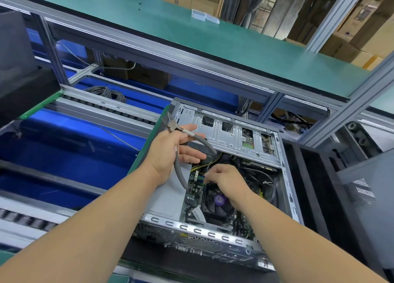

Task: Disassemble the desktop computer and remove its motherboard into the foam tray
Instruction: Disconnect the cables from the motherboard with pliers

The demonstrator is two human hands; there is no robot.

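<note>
Open computer case (215, 227) lying on its side, motherboard (193, 192) still inside near the fan (217, 199). Left hand (170, 152) raised above the case's left edge, loosely closed around grey-handled cutting pliers (181, 146), handles spread. Right hand (226, 182) down inside the case just above the fan, fingers curled and pinched at cables (202, 167); exact grasp hidden.

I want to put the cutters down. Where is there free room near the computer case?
The upper green shelf is mostly bare; only small clear boxes sit at its far edge. Inside the case, the grey panel left of the motherboard is bare. The motherboard area is crowded: fan, cables, right hand.
</note>
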